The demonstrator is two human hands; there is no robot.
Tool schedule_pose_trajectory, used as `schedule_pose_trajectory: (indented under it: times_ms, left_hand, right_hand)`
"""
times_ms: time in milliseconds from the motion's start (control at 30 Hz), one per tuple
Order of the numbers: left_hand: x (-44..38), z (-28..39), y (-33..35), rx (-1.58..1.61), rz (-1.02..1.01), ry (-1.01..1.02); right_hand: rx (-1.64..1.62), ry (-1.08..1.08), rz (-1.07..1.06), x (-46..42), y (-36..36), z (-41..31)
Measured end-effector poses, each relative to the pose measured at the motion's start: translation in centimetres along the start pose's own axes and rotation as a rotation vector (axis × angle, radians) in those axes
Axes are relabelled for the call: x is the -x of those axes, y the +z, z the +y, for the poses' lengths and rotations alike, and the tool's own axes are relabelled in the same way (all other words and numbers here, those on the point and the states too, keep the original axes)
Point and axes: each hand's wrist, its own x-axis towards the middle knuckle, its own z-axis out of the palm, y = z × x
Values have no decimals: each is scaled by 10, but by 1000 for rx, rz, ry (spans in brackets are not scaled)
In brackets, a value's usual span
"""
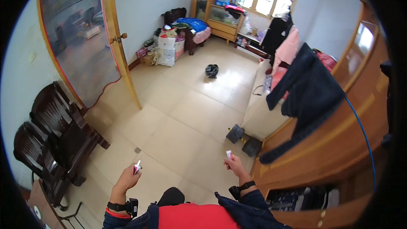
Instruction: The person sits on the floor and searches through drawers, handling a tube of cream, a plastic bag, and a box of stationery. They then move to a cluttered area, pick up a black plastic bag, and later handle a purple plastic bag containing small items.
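Observation:
My left hand is closed around a small magenta-and-white bottle with a narrow white nozzle pointing up. Most of the bottle is hidden by the fingers. In my right hand is a small white tube-like piece with a red mark, its lower end covered by the fingers. The two hands are well apart above the tiled floor, and neither touches the other's thing. Black straps with small devices are on both wrists.
Dark wooden chairs stand at left, near an open door. A dumbbell lies beyond my right hand. Dark trousers hang before the wooden wardrobe. A black bag sits on the floor ahead.

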Motion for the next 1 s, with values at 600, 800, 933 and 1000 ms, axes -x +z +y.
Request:
schedule_pose_trajectory:
  times_ms: [600, 800, 933, 1000]
  left_hand:
    - [-687, 308, 75, -77, -148, 302]
    - [-886, 401, 149, 143, -139, 265]
    - [-988, 442, 166, 115, -111, 173]
    - [-1041, 471, 171, 229, -8, 185]
  right_hand:
    - [-283, 95, 503, -467, -257, -199]
    - [-133, 140, 400, -668, -346, -274]
    - [-32, 86, 130, -815, -354, -367]
    - [15, 31, -23, -891, -350, -429]
